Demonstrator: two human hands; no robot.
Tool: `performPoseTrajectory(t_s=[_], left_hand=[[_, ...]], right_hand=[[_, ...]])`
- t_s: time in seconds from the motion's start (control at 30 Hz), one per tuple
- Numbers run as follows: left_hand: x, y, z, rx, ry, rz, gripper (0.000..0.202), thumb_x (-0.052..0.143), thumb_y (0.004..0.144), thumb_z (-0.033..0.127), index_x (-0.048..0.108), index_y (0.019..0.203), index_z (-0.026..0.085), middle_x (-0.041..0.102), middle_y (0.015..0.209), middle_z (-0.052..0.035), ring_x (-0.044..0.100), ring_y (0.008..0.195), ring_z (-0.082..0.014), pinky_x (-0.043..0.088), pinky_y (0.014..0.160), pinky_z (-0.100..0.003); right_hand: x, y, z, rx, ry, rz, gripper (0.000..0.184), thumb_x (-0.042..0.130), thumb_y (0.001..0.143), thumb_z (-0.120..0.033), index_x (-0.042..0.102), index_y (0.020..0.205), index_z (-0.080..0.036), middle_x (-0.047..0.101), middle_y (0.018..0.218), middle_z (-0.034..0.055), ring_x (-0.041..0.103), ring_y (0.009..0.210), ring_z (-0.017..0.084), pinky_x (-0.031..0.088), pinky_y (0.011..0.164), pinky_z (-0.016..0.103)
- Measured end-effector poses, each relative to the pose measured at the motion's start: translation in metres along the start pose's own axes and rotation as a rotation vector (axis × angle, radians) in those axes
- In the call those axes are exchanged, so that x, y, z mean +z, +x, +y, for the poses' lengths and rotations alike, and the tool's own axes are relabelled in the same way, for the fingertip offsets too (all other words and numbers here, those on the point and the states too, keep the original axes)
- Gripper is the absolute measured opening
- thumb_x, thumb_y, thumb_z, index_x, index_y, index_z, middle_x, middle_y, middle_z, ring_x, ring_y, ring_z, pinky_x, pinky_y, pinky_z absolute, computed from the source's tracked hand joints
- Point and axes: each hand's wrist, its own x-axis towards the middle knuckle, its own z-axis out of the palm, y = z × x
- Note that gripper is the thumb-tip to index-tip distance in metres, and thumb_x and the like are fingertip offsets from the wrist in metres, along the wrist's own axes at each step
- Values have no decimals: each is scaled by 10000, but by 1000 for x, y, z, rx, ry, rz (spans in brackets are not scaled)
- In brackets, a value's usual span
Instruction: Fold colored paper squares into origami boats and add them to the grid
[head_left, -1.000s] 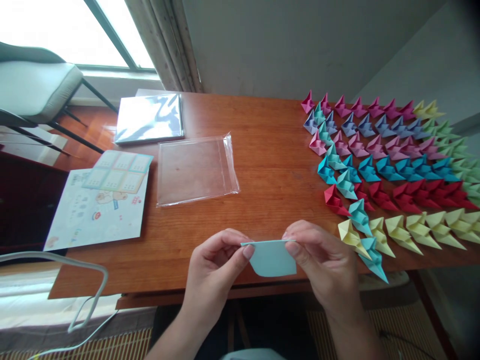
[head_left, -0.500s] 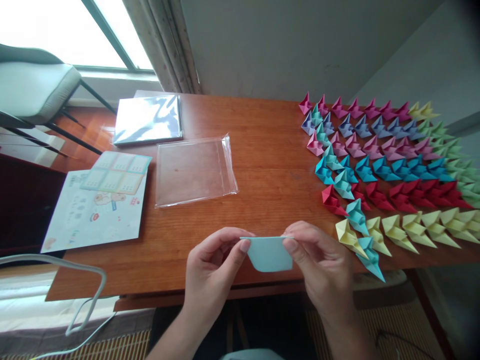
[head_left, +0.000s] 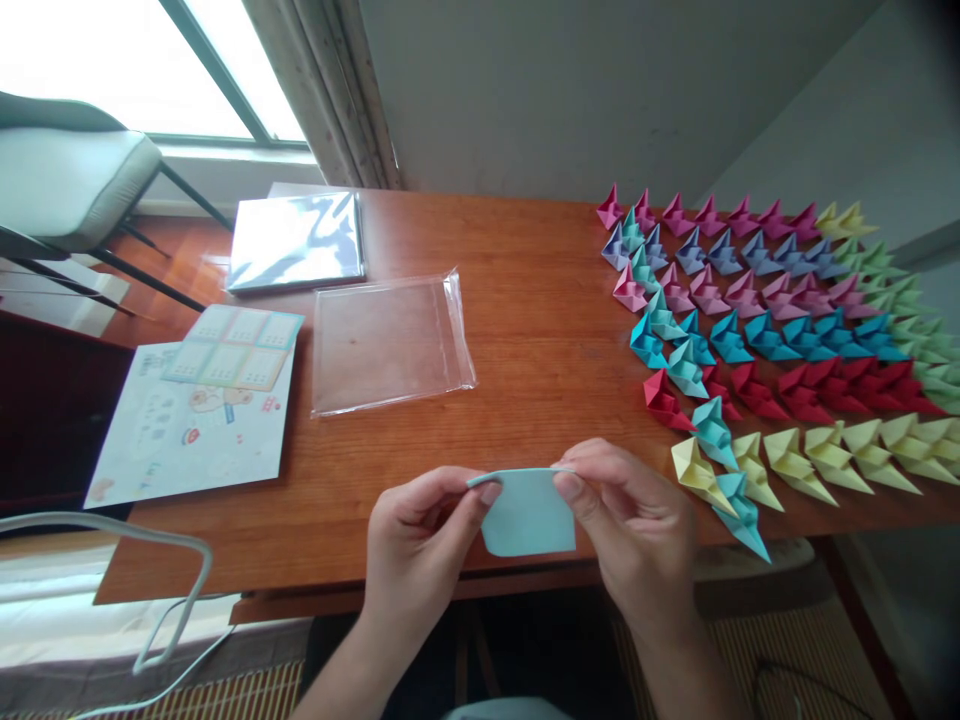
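Between my two hands is a light blue sheet of paper [head_left: 529, 515], held up over the table's front edge. Its upper edge looks like a fold, slightly curved at the left end. My left hand [head_left: 424, 535] pinches the top left corner between thumb and fingers. At the top right corner, my right hand [head_left: 634, 520] grips the paper the same way. Nearest to the right hand are a pale yellow folded paper piece [head_left: 699, 470] and a light blue folded paper piece [head_left: 742, 515], both pointed in shape.
Rows of folded paper pieces in several colours, such as red ones [head_left: 817, 388], fill the table's right side. A clear plastic sleeve [head_left: 386, 345], a shiny wrapped pack [head_left: 296, 240] and printed sheets [head_left: 232, 440] lie on the left. A white curved tube [head_left: 187, 550] stands at lower left.
The light blue paper has shifted slightly left, and more of its face shows below the top edge. Both hands keep their pinch on it.
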Motion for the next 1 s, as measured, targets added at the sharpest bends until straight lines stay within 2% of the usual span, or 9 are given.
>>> performPoseTrajectory(t_s=[0.07,0.2,0.3,0.4,0.47,0.57,0.67,0.8,1.0], left_hand=[[1,-1,-1,-9,7,26,103,788,809,255,758,734,191,720,664,-4,630,583,-123,522,534,-178],[3,-3,-5,34,63,-8,91,756,836,237,748,760,187,685,636,14,595,558,-103,494,523,-161],[4,-4,-7,82,112,-1,127,727,860,227,720,742,182,638,600,32,538,522,-80,444,488,-144],[5,-5,-8,98,153,-54,87,699,884,232,727,815,185,659,650,22,552,558,-88,448,518,-155],[5,-6,-8,104,219,-88,122,683,896,237,713,794,177,634,632,22,529,553,-86,429,516,-159],[5,-7,-7,129,294,-72,190,662,911,247,679,738,171,585,593,28,485,530,-80,398,498,-163],[5,-7,-7,155,331,-117,165,644,923,249,690,784,170,627,619,19,520,538,-88,417,517,-171],[5,-8,-8,153,387,-146,219,617,942,249,661,745,164,652,608,8,567,532,-96,430,523,-178],[4,-8,-6,135,314,-227,132,612,945,212,653,825,176,737,683,0,683,601,-118,499,584,-171]], right_hand=[[1,-1,1,17,17,36,97,701,896,-181,727,835,-251,696,827,22,642,836,184,522,732,312],[3,-2,7,57,73,120,66,730,876,-193,740,845,-249,706,854,22,653,840,179,538,735,297],[4,-3,14,21,103,158,82,757,851,-179,753,869,-258,716,853,6,657,820,161,539,722,268],[5,-2,18,3,151,222,83,757,853,-183,759,881,-261,721,832,-1,661,798,154,539,709,258],[5,-2,19,9,170,247,74,758,854,-189,762,879,-259,720,820,-2,661,786,152,537,707,258],[5,-2,17,21,172,260,54,772,843,-205,763,866,-253,721,808,-1,659,772,151,532,699,259],[4,-1,14,56,166,309,18,775,844,-237,758,849,-243,716,786,2,658,742,152,525,681,265],[2,0,13,87,142,336,63,787,832,-279,753,815,-229,712,756,4,656,711,155,516,668,274],[1,1,15,134,165,365,109,800,818,-317,742,804,-226,711,737,6,653,708,162,510,667,283]])
